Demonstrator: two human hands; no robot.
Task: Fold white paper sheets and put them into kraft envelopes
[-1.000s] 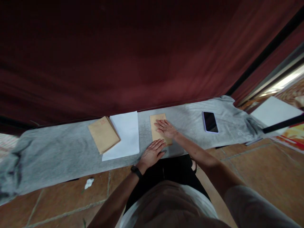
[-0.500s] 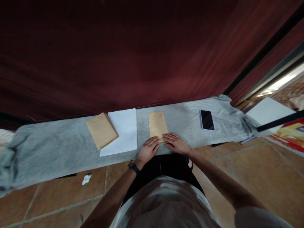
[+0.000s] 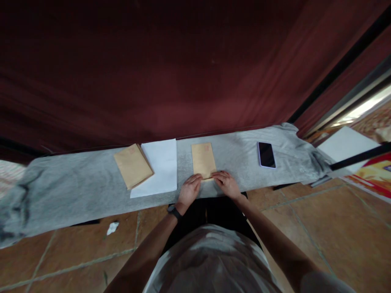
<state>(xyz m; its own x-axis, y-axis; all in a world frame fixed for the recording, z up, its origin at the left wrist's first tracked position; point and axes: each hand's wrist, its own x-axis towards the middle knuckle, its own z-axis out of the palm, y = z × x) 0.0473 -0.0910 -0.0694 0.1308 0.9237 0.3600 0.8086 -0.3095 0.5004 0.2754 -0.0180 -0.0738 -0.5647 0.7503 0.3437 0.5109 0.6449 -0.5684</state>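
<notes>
A brown paper envelope (image 3: 203, 158) with a small red print in its upper right lies upright before me on the grey cloth. My left hand (image 3: 189, 189) is closed at its lower left corner, fingertips on the edge. At the lower right corner my right hand (image 3: 227, 184) grips in the same way, fingers bent together. Between the hands the envelope's near edge shows a dark crease and a narrow strip like a flap. To the left, a stack of brown envelopes (image 3: 133, 166) rests partly on white paper (image 3: 161, 167).
A phone (image 3: 266, 155) in a pale purple case lies right of the envelope on the cloth-covered bench (image 3: 73, 187). Dark red fabric (image 3: 183, 81) hangs behind the bench. A crumpled white scrap (image 3: 113, 228) is on the tiled floor; a white board (image 3: 348, 146) stands at right.
My fingers, flatter on the envelope's near end before, are now bent at its two lower corners. The hands have drawn slightly apart, and the creased near edge shows between them.
</notes>
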